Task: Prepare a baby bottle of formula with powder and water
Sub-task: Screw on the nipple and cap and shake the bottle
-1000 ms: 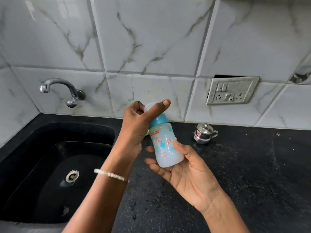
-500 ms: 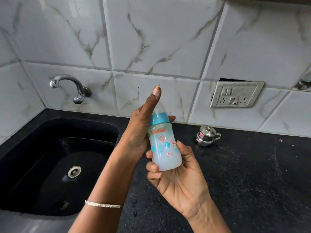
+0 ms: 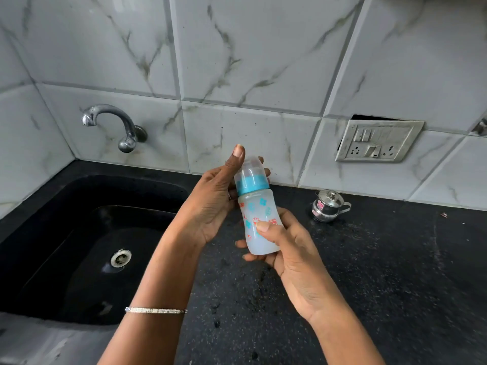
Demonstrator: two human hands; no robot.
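While the right hand (image 3: 287, 248) is closing around the lower body of the baby bottle (image 3: 259, 222), with the thumb pressing on the printed front and the fingers curling behind, the left hand (image 3: 213, 204) is lying against the upper part. Its thumb is pointing up along the clear cap (image 3: 250, 169), and the other fingers are reaching behind the blue collar (image 3: 253, 184); so this hand is half open but is gripping the top of the bottle. The bottle is being held in the air, nearly upright and leaning a little to the left, above the black counter (image 3: 369, 272) and just right of the sink (image 3: 79, 246).

Inside the bottle a cloudy white liquid is showing, so I am judging that powder and water are already inside and the collar and cap are already on. What is remaining seems small: perhaps tightening the top, or shaking for mixing; I cannot tell which one is happening here.

Further out, a small steel pot with lid (image 3: 328, 206) is standing on the counter near the wall, well apart from the hands. The tap (image 3: 113, 122) is hanging over the sink, and no water is running. A switch plate (image 3: 376, 140) is sitting on the tiles.
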